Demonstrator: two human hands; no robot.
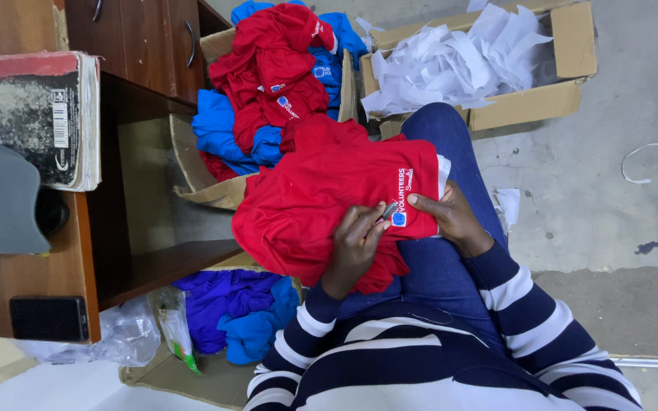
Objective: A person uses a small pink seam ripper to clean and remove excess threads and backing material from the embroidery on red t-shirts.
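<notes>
Both hands sit on a red shirt point(321, 198) bunched on the lap. Left hand point(356, 243) curls its fingers into the cloth, right hand point(451, 217) pinches the logo edge. Just beyond, a cardboard box point(215, 190) of red and blue shirts, then another box of crumpled paper point(565, 46).

Soft, even daylight fills the room, bright on the concrete floor point(611, 198) and the crumpled white paper point(458, 65), with no harsh glare. Left of the red shirt point(321, 198), the desk's open shelf point(154, 221) sits in deep shadow. The shirt is sharp; the striped sleeves below it blur slightly.
</notes>
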